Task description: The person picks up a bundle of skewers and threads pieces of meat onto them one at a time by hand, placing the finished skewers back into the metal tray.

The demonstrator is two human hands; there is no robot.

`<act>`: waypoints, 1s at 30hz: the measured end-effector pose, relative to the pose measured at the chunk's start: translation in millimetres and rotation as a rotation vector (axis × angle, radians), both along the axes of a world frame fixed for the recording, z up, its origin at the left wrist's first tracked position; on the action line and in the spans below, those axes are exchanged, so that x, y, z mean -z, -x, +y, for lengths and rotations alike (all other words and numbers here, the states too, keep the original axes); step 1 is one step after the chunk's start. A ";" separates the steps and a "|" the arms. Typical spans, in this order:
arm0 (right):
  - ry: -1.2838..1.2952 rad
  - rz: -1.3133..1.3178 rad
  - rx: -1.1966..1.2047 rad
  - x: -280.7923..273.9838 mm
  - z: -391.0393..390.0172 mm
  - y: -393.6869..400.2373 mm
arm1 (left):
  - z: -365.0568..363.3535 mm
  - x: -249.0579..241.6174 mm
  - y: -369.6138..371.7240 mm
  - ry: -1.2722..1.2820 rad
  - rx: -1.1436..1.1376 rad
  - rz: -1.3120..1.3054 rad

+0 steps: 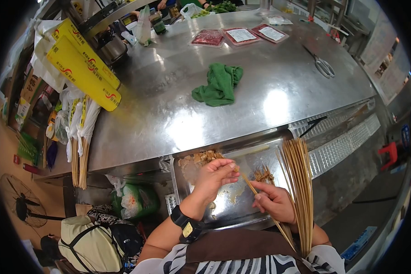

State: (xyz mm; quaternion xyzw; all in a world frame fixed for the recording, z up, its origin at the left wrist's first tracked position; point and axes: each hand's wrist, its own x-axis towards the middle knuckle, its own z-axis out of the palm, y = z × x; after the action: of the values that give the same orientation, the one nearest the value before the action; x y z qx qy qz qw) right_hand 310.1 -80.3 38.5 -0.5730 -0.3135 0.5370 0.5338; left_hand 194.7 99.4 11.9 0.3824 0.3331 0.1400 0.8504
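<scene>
My left hand [213,179] is closed in a pinch on a small pale-brown food piece [236,169] at the tip of a bamboo skewer [247,182]. My right hand [275,202] grips that skewer lower down, its shaft slanting towards my body. Below both hands lies a shallow metal tray [173,176] with wet residue on its bottom. Brown food pieces [198,160] are heaped in its far left corner. Some food-loaded skewer ends [264,176] rest in the tray near my right hand. Beside that hand a thick bundle of bamboo skewers [301,178] stands fanned out, partly overlapping my forearm.
A steel table [146,123] extends beyond the tray, carrying a green cloth [218,84], scissors [324,67] and red meat packs [239,36]. Yellow rolls [84,68] and wrapped skewers [81,132] occupy its left edge. A person [89,242] is low at left, near a fan [22,205].
</scene>
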 end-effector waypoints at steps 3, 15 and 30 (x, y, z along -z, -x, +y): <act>0.000 -0.001 -0.010 0.0 0.7 0.6 | -1.1 -1.0 -1.0 0.007 -0.003 -0.026; 0.027 -0.039 -0.023 -3.1 3.2 -0.9 | -6.1 -6.2 -5.5 -0.122 -0.024 0.026; 0.050 -0.098 0.009 -0.5 3.5 -3.7 | -13.9 -9.2 -5.7 -0.239 -0.036 -0.019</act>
State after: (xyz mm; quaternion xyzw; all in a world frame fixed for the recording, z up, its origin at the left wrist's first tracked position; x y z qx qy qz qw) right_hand 313.8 -76.7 39.0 -0.6131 -0.3231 0.5136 0.5058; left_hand 200.3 85.5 21.1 0.4738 0.3128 0.1974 0.7992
